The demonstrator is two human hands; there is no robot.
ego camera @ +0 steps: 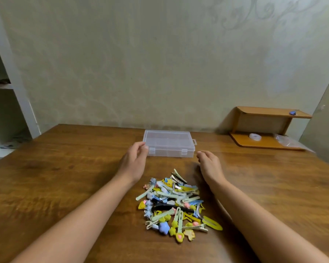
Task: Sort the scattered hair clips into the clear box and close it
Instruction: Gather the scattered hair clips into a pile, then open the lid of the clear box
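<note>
We see two bare hands reaching toward a closed clear box, with a heap of hair clips on the table between the forearms.

The box sits on the far middle of the wooden table, lid down and both front latches seemingly fastened. Our left hand lies at the box's near-left corner, fingers loosely curved, fingertips touching or nearly touching that corner; we cannot tell if it grips. Our right hand hovers just near and right of the box, apart from it, fingers relaxed and holding nothing. The clips lie in one mixed pile of yellow, pale green, blue and pink, near us, well apart from the box. At the far right stands a small wooden shelf with a tape roll on its base.
</note>
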